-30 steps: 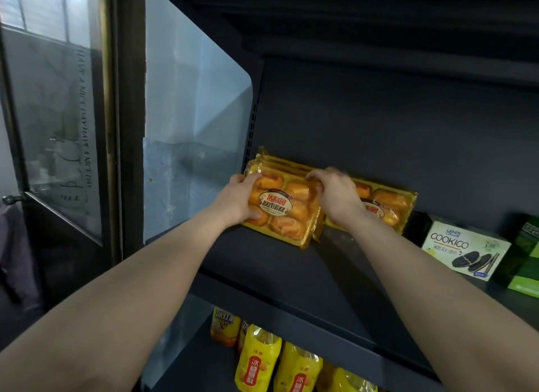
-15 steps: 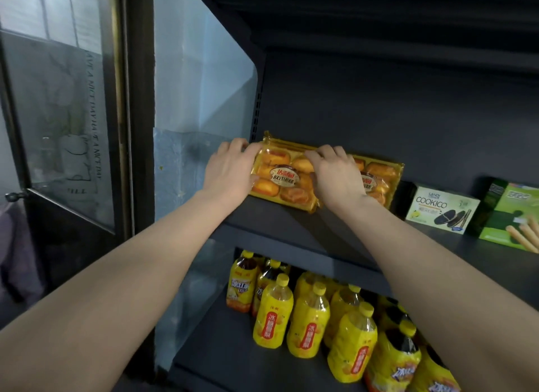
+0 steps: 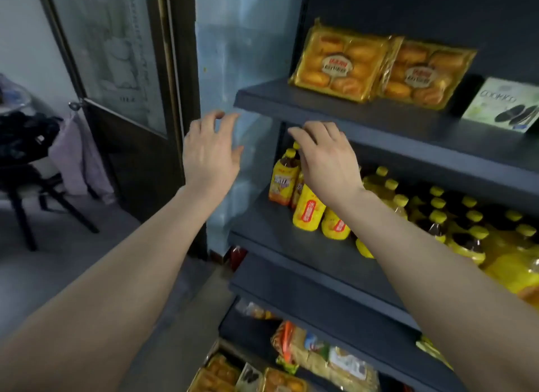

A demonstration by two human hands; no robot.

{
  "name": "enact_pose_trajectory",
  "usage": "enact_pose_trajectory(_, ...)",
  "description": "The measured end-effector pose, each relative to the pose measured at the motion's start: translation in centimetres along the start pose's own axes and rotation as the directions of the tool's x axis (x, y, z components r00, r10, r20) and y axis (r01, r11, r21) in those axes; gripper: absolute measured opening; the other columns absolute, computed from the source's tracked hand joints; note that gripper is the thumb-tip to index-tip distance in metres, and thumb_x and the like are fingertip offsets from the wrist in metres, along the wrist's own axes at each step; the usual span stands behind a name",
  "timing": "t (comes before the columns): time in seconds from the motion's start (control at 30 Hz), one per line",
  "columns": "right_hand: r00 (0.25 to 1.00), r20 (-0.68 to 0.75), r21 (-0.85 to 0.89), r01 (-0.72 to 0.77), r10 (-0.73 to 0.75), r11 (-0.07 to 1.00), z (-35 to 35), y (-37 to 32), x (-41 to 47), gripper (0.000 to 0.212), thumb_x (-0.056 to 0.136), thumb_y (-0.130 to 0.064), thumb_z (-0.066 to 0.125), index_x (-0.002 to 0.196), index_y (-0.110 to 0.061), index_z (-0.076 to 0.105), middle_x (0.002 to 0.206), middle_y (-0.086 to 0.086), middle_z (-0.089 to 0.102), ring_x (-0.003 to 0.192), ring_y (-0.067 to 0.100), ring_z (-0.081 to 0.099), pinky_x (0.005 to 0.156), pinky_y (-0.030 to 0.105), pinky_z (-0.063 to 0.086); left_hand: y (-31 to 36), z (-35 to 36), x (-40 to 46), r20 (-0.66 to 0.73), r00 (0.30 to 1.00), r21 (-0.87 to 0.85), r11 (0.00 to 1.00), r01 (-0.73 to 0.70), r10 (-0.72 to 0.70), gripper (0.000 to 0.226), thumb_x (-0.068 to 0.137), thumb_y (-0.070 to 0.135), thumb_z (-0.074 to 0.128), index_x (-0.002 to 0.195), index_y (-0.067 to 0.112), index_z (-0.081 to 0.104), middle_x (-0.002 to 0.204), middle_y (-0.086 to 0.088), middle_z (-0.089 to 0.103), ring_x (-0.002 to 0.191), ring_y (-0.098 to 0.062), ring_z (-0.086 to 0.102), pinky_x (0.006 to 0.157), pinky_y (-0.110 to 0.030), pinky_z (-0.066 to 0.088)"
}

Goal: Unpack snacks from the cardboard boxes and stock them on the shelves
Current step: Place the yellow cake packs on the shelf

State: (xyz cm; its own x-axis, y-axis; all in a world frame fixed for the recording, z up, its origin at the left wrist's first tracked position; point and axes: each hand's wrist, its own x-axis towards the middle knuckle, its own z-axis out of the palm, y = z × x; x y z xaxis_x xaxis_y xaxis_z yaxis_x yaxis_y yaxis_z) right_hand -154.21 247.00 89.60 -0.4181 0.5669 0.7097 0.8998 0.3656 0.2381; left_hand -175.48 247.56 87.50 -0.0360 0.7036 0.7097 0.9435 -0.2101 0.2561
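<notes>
Hovering: left hand (image 3: 210, 154), right hand (image 3: 326, 158) | fingers loose (nothing held) | below shelf (image 3: 364, 120)

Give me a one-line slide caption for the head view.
Two cake packs stand on the top shelf; both hands, left and right, hang empty below its edge.

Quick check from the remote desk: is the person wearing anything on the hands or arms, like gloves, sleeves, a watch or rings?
Nothing is visible. The left hand and right hand are ungloved, and both forearms are bare to the frame edge, with no sleeve, watch, band or ring showing.
</notes>
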Motion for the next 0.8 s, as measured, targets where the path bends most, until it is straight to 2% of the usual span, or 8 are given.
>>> enact_pose_trajectory(0.07,0.999,0.033,0.059,0.001,-0.003,0.998,1.8,-1.6,-3.3,0.039,0.086,0.002,0.056,0.123,-0.005,0.066,0.114,0.018,0.064,0.101,0.04,0.059,0.08,0.049,0.05,-1.0,1.2,-3.6,0.06,0.997,0.01,0.999,0.051,-0.052,0.056,0.089,0.027,0.069,0.14,0.02,0.047,0.137,-0.012,0.049,0.119,-0.035,0.049,0.094,-0.045,0.046)
enact_pose_trajectory(0.17,0.983,0.184,0.164,-0.009,-0.022,0.986,5.0,-3.9,-9.8,0.045,0.082,0.005,0.058,0.126,-0.005,0.065,0.118,0.019,0.064,0.104,0.04,0.058,0.084,0.048,0.05,-2.0,3.7,-9.7,0.19,0.972,0.058,0.99,0.129,-0.137,0.056,0.088,0.026,0.07,0.138,0.023,0.046,0.137,-0.012,0.048,0.118,-0.037,0.049,0.091,-0.048,0.047)
enact_pose_trajectory(0.33,0.913,0.406,0.317,-0.093,-0.046,0.944,10.2,-7.3,-23.3,0.051,0.076,0.009,0.063,0.125,-0.003,0.067,0.112,0.023,0.065,0.096,0.043,0.061,0.081,0.048,0.052,-2.7,9.3,-22.1,0.427,0.867,0.088,0.966,0.242,-0.256,0.055,0.089,0.023,0.068,0.14,0.021,0.046,0.141,-0.012,0.044,0.123,-0.037,0.044,0.093,-0.049,0.047)
enact_pose_trajectory(0.47,0.742,0.67,0.294,-0.273,0.006,0.916,14.3,-9.4,-34.4,0.052,0.084,0.003,0.064,0.134,-0.011,0.06,0.123,0.015,0.061,0.111,0.038,0.056,0.091,0.046,0.049,-3.2,13.8,-32.6,0.602,0.73,0.134,0.942,0.308,-0.325,0.057,0.092,0.023,0.066,0.143,0.022,0.041,0.144,-0.008,0.042,0.128,-0.034,0.042,0.101,-0.045,0.045)
enact_pose_trajectory(0.53,0.637,0.771,0.259,-0.311,-0.002,0.914,16.3,-10.3,-39.7,0.057,0.087,-0.001,0.065,0.141,-0.017,0.053,0.129,0.009,0.057,0.118,0.034,0.052,0.096,0.042,0.045,-3.6,15.7,-37.7,0.66,0.667,0.158,0.932,0.326,-0.345,0.057,0.091,0.022,0.067,0.143,0.022,0.043,0.142,-0.008,0.044,0.128,-0.033,0.043,0.1,-0.044,0.045)
enact_pose_trajectory(0.73,0.378,0.925,0.131,-0.402,0.034,0.906,21.8,-12.7,-53.0,0.056,0.096,-0.011,0.056,0.147,-0.027,0.041,0.138,0.001,0.051,0.125,0.027,0.046,0.097,0.039,0.044,-5.9,21.6,-51.0,0.799,0.458,0.223,0.898,0.378,-0.391,0.06,0.089,0.021,0.07,0.143,0.022,0.045,0.143,-0.008,0.045,0.127,-0.032,0.046,0.098,-0.045,0.047)
enact_pose_trajectory(0.8,0.284,0.958,0.085,-0.425,0.044,0.901,23.8,-13.8,-56.7,0.056,0.098,-0.013,0.054,0.15,-0.029,0.037,0.138,0.002,0.05,0.124,0.027,0.047,0.095,0.039,0.045,-7.0,23.6,-54.9,0.825,0.41,0.242,0.899,0.365,-0.388,0.059,0.089,0.023,0.071,0.142,0.024,0.045,0.144,-0.007,0.045,0.127,-0.031,0.046,0.095,-0.043,0.049)
